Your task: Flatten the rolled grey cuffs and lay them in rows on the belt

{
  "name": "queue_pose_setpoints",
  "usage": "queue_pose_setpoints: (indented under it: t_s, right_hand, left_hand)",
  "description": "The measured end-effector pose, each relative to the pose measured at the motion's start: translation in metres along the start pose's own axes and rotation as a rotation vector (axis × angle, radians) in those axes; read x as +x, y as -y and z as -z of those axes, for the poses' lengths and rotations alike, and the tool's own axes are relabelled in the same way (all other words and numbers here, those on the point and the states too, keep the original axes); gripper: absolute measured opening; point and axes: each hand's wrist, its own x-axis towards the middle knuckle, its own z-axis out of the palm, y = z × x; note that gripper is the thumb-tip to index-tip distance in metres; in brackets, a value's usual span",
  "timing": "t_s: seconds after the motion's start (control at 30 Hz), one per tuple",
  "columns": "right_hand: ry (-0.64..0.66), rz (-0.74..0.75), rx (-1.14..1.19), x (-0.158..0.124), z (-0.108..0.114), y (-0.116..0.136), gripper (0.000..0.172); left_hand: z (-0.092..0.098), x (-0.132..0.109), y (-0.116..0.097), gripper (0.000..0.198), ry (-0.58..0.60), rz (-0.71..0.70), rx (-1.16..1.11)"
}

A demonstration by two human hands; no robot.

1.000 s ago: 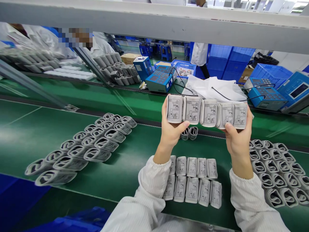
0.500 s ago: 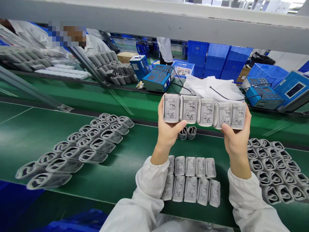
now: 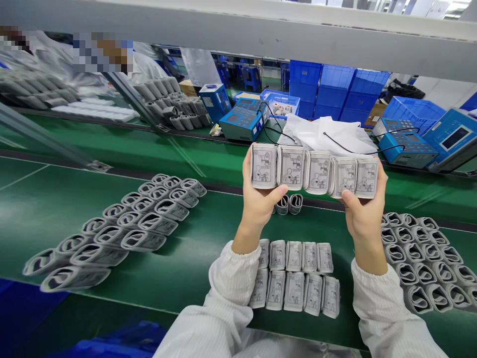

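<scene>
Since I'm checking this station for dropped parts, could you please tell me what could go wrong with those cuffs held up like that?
The five rolled blood pressure cuffs are pressed together only by the left hand and right hand, so the middle cuff, which seems to have no hand beneath it, could slip out. A dropped cuff could land on the double row of cuffs below and knock it out of line.

On the green conveyor belt (image 3: 194, 283) before me lie a staggered block of rolled blood-pressure cuffs (image 3: 126, 223) to my left, a block of rolled cuffs (image 3: 421, 258) to my right, two rows of five folded cuffs (image 3: 294, 276) between them, and a pair of upright rolled cuffs (image 3: 288, 204) just beyond those rows.
</scene>
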Motion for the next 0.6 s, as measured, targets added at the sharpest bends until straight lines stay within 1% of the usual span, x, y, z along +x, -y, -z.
queue_pose_setpoints:
  t_s: [0.13, 0.23, 0.6]
  right_hand:
    - [-0.001, -0.004, 0.001, 0.0002, -0.0003, -0.0006, 0.114]
    - [0.007, -0.017, 0.015, 0.0001, -0.0017, 0.0001, 0.111]
    - [-0.014, -0.012, 0.022, -0.0002, -0.0037, 0.0033, 0.107]
  left_hand:
    - [0.0007, -0.0002, -0.0004, 0.112, 0.006, 0.006, 0.026]
    - [0.0015, -0.0005, -0.0005, 0.111, 0.015, 0.001, 0.028]
    - [0.0001, 0.0005, -0.0045, 0.111, 0.017, 0.022, -0.002]
